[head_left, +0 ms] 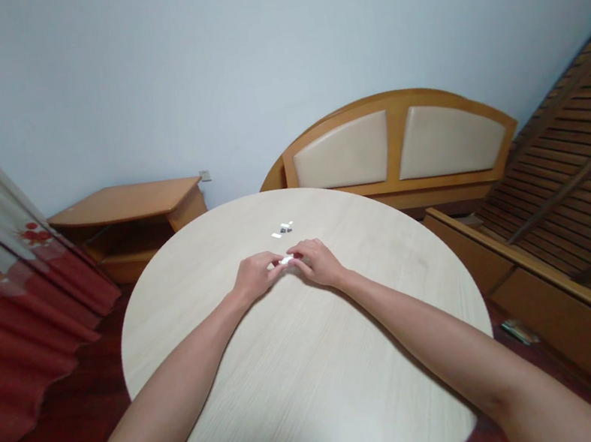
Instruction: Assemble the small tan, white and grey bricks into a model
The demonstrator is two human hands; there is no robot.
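Observation:
Both arms reach over a round pale wood-grain table (299, 373). Between my hands is a small white piece (287, 260), too small for me to tell its kind. My left hand (257, 274) pinches its left end between thumb and fingers. The right end is pinched by my right hand (315, 260). Just beyond my fingers lie several small bits: a white strip (276, 236), dark grey pieces (286, 230) and another white piece (285, 225).
A low wooden cabinet (126, 201) stands at the back left, near a red and white curtain (6, 302). Behind the table a padded headboard (400, 145) leans on the wall. Wooden slats (579, 178) and a bed frame board (563, 311) fill the right side.

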